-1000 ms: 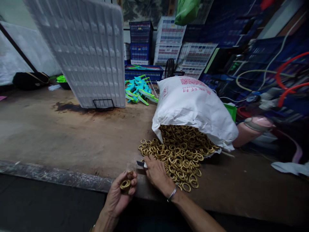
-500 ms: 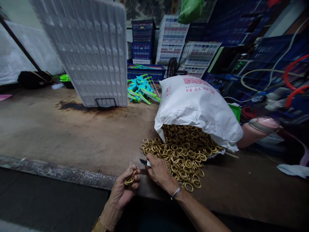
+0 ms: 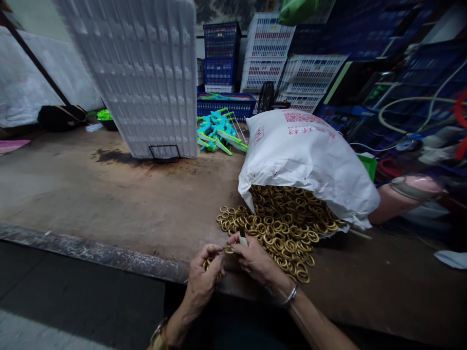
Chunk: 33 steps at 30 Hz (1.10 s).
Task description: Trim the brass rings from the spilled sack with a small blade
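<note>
My left hand point(image 3: 205, 274) is closed around several gold rings point(image 3: 207, 264), partly hidden by its fingers. My right hand point(image 3: 258, 261) grips a small knife point(image 3: 242, 238) with a pale handle and dark blade, the blade pointing up and away. Between the fingertips of both hands is a single gold ring point(image 3: 228, 250); which hand carries its weight I cannot tell. Just beyond the right hand, a heap of gold rings point(image 3: 280, 233) spills from the mouth of a white woven sack point(image 3: 302, 155) lying on the workbench point(image 3: 120, 214).
A tall stack of clear ribbed plastic trays point(image 3: 146, 82) stands at the back left. Turquoise and green plastic pieces point(image 3: 219, 130) lie behind it, before stacked crates point(image 3: 266, 48). A pink bottle point(image 3: 404, 194) is right of the sack. The bench's worn front edge point(image 3: 91, 253) runs left.
My hands have come together, and a ring now sits between their fingertips. The knife blade has swung from pointing left to pointing up. The view has shifted slightly.
</note>
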Motion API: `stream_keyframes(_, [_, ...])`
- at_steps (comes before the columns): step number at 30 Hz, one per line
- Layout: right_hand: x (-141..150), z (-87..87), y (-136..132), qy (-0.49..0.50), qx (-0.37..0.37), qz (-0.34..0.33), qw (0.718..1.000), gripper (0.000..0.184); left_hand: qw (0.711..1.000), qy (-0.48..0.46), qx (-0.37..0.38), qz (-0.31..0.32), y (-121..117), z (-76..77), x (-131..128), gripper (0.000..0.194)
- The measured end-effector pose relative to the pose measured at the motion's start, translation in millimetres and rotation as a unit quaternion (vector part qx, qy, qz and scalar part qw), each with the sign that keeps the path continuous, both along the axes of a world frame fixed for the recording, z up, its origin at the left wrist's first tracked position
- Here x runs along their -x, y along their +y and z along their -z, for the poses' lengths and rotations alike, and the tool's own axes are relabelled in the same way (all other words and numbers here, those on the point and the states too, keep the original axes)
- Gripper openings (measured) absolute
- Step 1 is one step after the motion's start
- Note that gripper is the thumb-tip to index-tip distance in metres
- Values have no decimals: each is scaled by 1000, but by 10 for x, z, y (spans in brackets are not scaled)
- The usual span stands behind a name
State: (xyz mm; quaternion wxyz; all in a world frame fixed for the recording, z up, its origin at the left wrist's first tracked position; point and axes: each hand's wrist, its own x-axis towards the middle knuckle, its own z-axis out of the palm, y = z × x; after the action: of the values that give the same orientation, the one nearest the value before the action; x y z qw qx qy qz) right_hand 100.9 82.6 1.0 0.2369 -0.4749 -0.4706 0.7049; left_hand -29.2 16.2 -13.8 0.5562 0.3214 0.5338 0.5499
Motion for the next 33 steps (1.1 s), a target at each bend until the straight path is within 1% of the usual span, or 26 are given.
stream_keyframes(2, [-6,-44,-28,44,38,-6,998,14,999,49,-17,13,6,4,-41,26])
stream_keyframes(4, [-17,-80,-46,66,58,-10,996,14,998,59,-21,27,13,5,-61,26])
stream_keyframes(6, [-32,-91,-61,75,70,-11,995,15,997,66,-21,34,20,4,-70,23])
stream_keyframes(8, [-43,-76,-78,73,65,-13,995,16,996,71,-24,44,24,1,-75,21])
stream_keyframes(10, [-48,-47,-96,50,33,-13,998,18,996,68,-26,54,25,-8,-84,20])
stream_keyframes(12, [-48,-23,-112,9,-34,-12,999,22,996,60,-20,55,24,-23,-99,22])
stream_keyframes(14, [-47,-14,-120,-40,-113,-9,993,24,997,53,-1,50,23,-40,-116,23])
stream_keyframes(16, [-49,-14,-120,-77,-166,-10,983,24,998,41,20,46,23,-51,-128,24])
stream_keyframes(19, [-57,-2,-114,-93,-177,-18,980,25,997,16,37,60,23,-48,-128,25])
stream_keyframes(24, [-65,46,-114,-57,-165,-29,984,28,994,-47,22,99,16,-15,-117,27])
stream_keyframes(27, [-60,27,-124,-46,-155,-45,986,31,990,-83,14,110,1,7,-131,27])
stream_keyframes(29, [-57,0,-127,-43,-151,-56,986,34,989,-100,11,106,-10,17,-144,26])
stream_keyframes(31, [-61,-13,-125,-59,-168,-46,983,34,990,-104,9,98,-18,21,-152,25])
stream_keyframes(33, [-74,0,-127,-102,-215,-21,971,30,991,-98,14,91,-23,19,-153,25])
